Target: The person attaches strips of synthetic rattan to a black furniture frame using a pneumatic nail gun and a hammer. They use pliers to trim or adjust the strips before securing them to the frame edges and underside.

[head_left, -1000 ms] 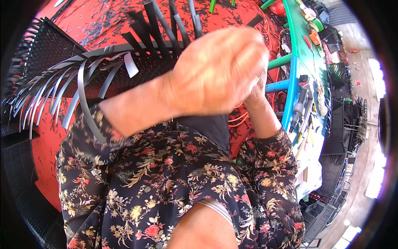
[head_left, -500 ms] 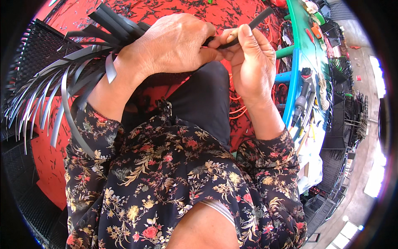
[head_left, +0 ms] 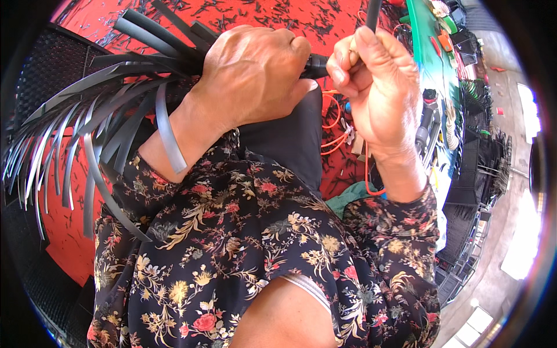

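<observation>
My left hand (head_left: 252,78) is wrapped round a bundle of flat black plastic strips (head_left: 154,32). Their loose ends fan out to the left and droop over my left forearm and sleeve. On the thumb side, a dark rounded end (head_left: 315,66) of the bundle sticks out of the fist, towards the other hand. My right hand (head_left: 383,93) stands a little to the right, palm partly turned up. Between its thumb and fingers is pinched a black strip (head_left: 373,16) that points upward. Whether this strip joins the bundle is hidden by the fingers.
Dark offcuts litter the red ground sheet (head_left: 261,11). A black woven panel (head_left: 49,75) stands at the left. Orange cord (head_left: 333,110) loops below my right hand. On the right, a table with a green edge (head_left: 415,20) carries a handheld power tool (head_left: 425,124); dark woven pieces stand beyond.
My right hand has moved right, away from the left, and its strip now points more steeply up. My left hand has shifted slightly right with the bundle, whose dark end now shows.
</observation>
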